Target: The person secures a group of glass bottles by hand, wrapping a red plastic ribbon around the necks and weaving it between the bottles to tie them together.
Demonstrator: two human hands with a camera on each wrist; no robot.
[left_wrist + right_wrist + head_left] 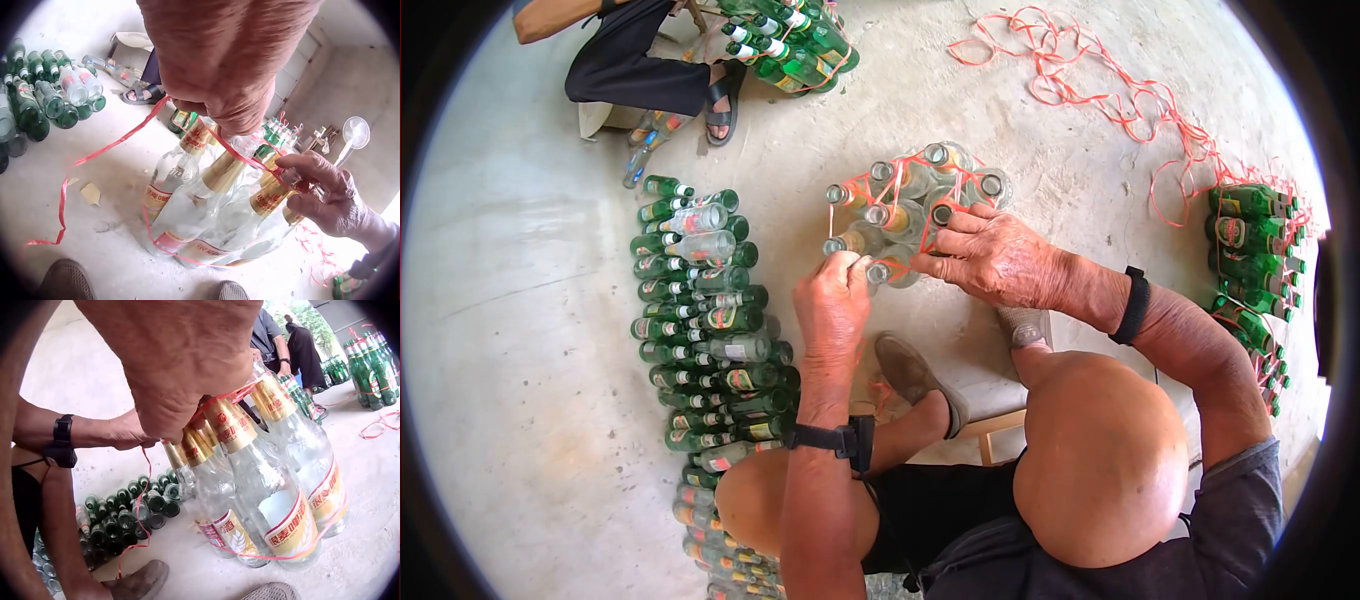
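Observation:
Clear glass bottles with gold neck foil stand upright in a tight cluster on the floor. Red plastic string loops around their necks, and another band circles them low down. At the near left of the cluster, my left hand pinches the string, its fingers curled; a loose tail hangs from it. My right hand reaches over from the right. In the left wrist view its thumb and forefinger curl round one bottle's neck beside the string.
Green and clear bottles lie stacked along the left. Tied green bottles stand at the back; more are at the right. Tangled red string covers the floor behind. Another person's sandalled foot is at the far left; my shoes are close by.

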